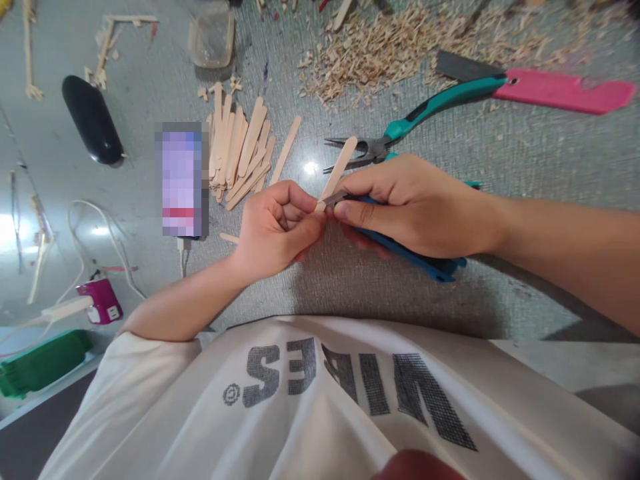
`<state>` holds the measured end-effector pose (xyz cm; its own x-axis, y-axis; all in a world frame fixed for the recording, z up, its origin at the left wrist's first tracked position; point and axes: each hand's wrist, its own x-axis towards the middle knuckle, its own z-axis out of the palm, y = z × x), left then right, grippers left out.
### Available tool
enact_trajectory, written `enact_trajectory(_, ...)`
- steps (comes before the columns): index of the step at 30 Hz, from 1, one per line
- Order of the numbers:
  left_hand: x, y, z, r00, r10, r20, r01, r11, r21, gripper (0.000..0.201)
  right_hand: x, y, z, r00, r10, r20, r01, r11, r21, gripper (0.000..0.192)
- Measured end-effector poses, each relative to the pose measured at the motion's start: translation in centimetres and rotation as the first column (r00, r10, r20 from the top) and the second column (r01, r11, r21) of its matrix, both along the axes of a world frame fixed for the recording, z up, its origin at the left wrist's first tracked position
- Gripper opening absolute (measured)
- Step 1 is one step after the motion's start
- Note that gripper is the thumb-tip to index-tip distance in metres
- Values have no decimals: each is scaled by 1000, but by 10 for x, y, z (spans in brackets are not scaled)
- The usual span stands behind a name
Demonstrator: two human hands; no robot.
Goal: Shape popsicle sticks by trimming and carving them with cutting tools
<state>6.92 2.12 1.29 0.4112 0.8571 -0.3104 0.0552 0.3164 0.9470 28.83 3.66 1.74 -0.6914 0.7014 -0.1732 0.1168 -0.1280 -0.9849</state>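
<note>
Between the thumb and fingers of my left hand (280, 230), a wooden craft stick (343, 160) is pinched near its lower end and slants up to the right. My right hand (405, 203) is closed round a blue-handled cutter knife (410, 250). Its metal blade lies against the stick, just beside my left fingertips. Part of the knife's handle is hidden under my palm. Just beyond my right hand lie long-nose pliers (373, 148) with teal grips, jaws apart, partly covered by the hand.
Loose craft sticks (235, 143) are heaped left of centre, beside a phone (180, 180) on a cable. Wood shavings (380, 50) spread across the back. A pink-handled blade (560, 90) lies at the right. A clear tub (213, 33) and a black case (93, 120) sit at the back left.
</note>
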Motion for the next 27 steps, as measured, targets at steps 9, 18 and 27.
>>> enact_trajectory(9,1,3,5,1000,-13,23,13,999,-38,62,-3,-3,0,999,-42,28,41,998,53,38)
enact_trajectory(18,0,2,-2,998,16,55,-14,999,-44,51,-3,-3,2,999,-45,-20,44,998,-42,31)
enact_trajectory(27,-1,4,-4,996,-16,86,16,1000,1,49,-4,-4,0,1000,-29,6,29,999,-41,33)
